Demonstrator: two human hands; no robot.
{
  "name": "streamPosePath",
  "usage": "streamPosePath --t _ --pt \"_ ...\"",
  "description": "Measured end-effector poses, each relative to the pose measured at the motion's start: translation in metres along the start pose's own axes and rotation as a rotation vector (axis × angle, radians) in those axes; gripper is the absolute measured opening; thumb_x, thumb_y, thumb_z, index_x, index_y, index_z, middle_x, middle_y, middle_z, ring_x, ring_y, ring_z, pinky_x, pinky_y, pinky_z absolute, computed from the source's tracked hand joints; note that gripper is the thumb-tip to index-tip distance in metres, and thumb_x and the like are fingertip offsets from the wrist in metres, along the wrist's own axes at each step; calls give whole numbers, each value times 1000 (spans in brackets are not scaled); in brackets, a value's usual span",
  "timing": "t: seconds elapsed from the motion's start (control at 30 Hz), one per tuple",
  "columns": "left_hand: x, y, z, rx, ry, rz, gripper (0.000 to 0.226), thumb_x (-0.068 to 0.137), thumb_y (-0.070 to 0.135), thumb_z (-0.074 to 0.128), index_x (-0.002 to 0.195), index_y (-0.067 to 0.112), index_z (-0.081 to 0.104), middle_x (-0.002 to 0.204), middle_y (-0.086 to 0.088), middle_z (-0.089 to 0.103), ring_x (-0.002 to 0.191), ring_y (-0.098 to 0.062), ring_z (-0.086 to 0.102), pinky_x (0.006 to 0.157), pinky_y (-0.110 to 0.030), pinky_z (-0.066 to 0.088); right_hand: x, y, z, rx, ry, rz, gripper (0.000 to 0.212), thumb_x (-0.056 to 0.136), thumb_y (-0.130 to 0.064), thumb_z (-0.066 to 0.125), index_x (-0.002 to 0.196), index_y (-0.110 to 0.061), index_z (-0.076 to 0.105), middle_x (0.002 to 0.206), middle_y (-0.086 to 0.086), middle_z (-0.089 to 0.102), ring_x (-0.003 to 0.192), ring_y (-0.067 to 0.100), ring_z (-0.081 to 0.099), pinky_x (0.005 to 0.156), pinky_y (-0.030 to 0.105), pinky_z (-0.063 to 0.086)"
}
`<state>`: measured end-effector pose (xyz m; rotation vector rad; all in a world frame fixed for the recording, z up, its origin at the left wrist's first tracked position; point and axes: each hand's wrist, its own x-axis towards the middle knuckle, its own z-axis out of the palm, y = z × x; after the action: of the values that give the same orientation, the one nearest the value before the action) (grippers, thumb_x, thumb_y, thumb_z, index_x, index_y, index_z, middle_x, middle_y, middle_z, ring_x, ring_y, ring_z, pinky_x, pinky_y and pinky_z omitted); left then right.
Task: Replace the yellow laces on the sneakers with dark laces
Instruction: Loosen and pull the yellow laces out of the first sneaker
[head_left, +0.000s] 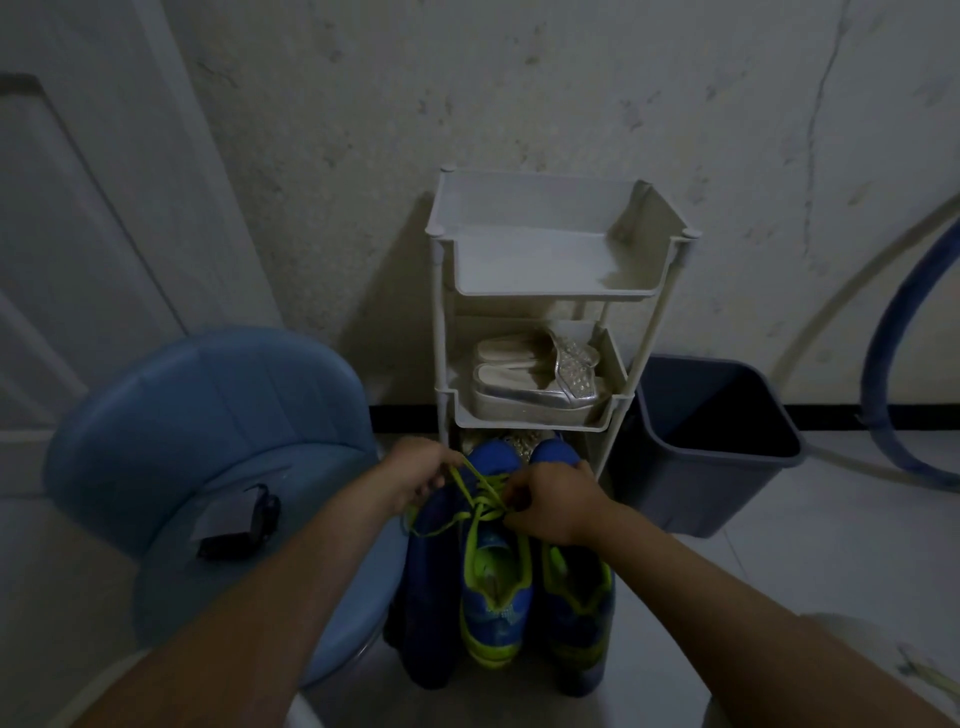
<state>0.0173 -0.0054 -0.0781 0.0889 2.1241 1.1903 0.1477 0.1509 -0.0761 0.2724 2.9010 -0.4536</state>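
Both sneakers (496, 582) stand on the floor (779, 545) before the rack (545, 275). My left grip (422, 475) and right grip (550, 506) each pinch the yellow lace (464, 486); uneven pulling could jam a knot tight.

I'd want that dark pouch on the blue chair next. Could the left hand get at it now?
Probably yes, once freed. The left hand is pinching a yellow lace, but the pouch lies uncovered on the chair seat, just beside that forearm, with nothing between.

blue sneakers (496, 603) (yellow-green laces (470, 493)), dark grey bin (691, 499)
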Motion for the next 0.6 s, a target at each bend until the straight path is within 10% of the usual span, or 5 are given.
streamPosePath --t 0.13,0.27,0.47,0.6 --pt "-3 0 8 419 103 305 8 85 15 62 81 21 67 91 -6 68 86 -19 62 78 -32 51 4 -3 7 5 93 15 12 83 -47 58 77 -37 59 88 -10 68 95 15 59 100 46 29" --pt "-12 2 12 772 0 604 46 81 16 60 123 33 62 120 9 59 112 -16 49 99 -35 44 8 -6 9 36 139 39 20 85 -46 59 79 -28 68 84 -7 68 92 17 60 96 42 33" --pt "-20 5 15 741 -122 509 16 86 32 67 90 21 78 88 1 73 82 -13 67 80 -34 55 13 1 10 239 108 79 36 78 -58 65 55 -31 60 57 -7 58 64 10 57 75 34 46" --pt "-25 12 15 341 -128 361 13 86 19 69 82 11 78 72 -2 70 67 -14 63 65 -25 49 9 1 10 69 85 38 37 81 -55 63 57 -28 54 72 -5 64 79 15 60 90 39 39"
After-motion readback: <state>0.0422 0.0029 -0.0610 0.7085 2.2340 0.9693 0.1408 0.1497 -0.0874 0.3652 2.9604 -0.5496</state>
